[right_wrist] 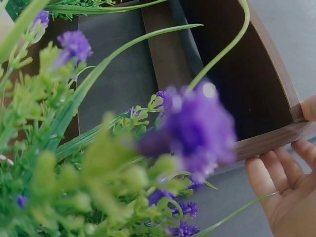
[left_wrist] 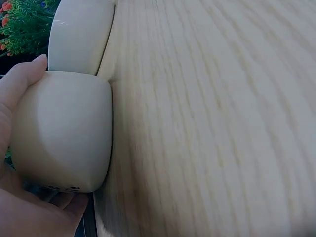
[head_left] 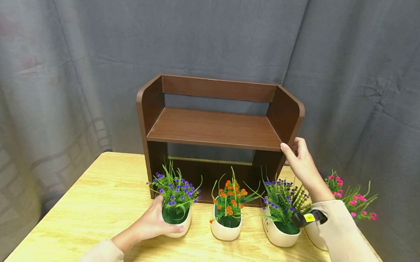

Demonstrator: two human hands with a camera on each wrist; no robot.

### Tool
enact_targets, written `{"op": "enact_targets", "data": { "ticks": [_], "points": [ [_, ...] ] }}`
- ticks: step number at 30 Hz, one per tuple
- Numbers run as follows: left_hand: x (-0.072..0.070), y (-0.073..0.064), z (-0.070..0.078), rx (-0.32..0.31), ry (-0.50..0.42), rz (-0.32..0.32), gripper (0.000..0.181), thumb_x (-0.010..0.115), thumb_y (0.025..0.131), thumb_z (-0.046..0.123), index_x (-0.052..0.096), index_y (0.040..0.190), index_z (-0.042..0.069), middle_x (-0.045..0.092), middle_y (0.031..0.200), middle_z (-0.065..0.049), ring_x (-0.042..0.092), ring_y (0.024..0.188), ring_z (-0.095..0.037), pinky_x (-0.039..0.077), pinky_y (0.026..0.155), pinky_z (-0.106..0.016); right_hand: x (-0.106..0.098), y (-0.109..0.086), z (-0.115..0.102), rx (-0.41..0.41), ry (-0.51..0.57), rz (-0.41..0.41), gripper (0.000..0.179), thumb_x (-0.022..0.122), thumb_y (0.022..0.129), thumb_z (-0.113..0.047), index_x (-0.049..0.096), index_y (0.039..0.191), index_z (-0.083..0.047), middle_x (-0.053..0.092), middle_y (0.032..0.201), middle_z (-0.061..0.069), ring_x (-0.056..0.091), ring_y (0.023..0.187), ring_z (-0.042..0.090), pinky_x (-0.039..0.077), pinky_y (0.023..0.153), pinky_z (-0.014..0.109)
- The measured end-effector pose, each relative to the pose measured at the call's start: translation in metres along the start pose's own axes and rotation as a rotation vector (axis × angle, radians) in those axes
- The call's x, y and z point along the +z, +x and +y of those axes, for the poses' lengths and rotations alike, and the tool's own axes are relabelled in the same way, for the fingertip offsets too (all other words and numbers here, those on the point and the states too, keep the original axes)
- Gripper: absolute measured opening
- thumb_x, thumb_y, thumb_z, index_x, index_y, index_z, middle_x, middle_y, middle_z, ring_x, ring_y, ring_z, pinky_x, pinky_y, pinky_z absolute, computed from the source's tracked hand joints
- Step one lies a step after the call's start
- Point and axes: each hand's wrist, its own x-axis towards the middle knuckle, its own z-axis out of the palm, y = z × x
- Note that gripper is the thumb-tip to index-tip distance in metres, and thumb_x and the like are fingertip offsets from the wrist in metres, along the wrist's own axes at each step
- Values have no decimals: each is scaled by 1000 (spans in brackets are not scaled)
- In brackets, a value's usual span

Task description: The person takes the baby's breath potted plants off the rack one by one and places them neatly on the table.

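My left hand (head_left: 150, 222) grips a white flower pot (head_left: 186, 225) holding purple artificial flowers, at the left front of a brown two-tier wooden shelf (head_left: 214, 127). In the left wrist view the thumb lies on one side of that pot (left_wrist: 64, 131) and the fingers on the other; it stands on the table. My right hand (head_left: 303, 162) holds the shelf's right side panel, thumb at the front edge and fingers behind. In the right wrist view, blurred purple flowers (right_wrist: 197, 128) partly cover the shelf, while the fingertips (right_wrist: 259, 170) touch the panel's outer face.
An orange-flowered pot (head_left: 225, 230) stands in front of the shelf's middle. Right of it is another purple-flowered pot (head_left: 279, 236), then a pink-flowered one (head_left: 313, 235) partly hidden by the right sleeve. All stand on a light wood table (head_left: 93, 204); grey curtains (head_left: 216, 35) hang behind.
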Motion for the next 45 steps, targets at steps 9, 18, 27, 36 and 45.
{"op": "enact_targets", "data": {
  "ticks": [9,18,27,36,45],
  "points": [
    [0,-3,1,-27,12,-19,141,95,59,45,8,151,-18,8,157,-38,15,143,-53,19,111,-63,0,1,2,4,-4,0,53,44,107,-35,29,142,3,43,122,20,50,105,28,50,78,28],
    [-5,0,0,47,47,-27,134,96,58,46,20,148,-17,23,151,-38,27,140,-52,26,109,-63,0,1,1,8,-16,4,54,44,107,-35,29,141,3,43,119,19,50,101,26,51,77,29],
    [-27,3,7,30,77,-134,125,92,64,46,25,147,-19,18,153,-40,23,140,-55,21,110,-66,1,0,0,2,-9,11,53,44,107,-34,30,141,4,43,117,19,49,102,27,50,76,26],
    [-54,2,10,92,114,-221,115,90,71,43,28,149,-13,25,152,-36,26,139,-54,25,108,-66,3,0,-3,-11,7,18,54,45,106,-35,31,138,6,43,116,20,50,99,26,50,75,23],
    [-76,4,13,117,121,-252,105,88,74,39,32,148,-9,34,147,-34,31,137,-53,29,106,-67,3,0,-2,-14,7,22,53,45,106,-35,31,137,6,44,116,19,49,99,25,48,73,19]
  ]
}}
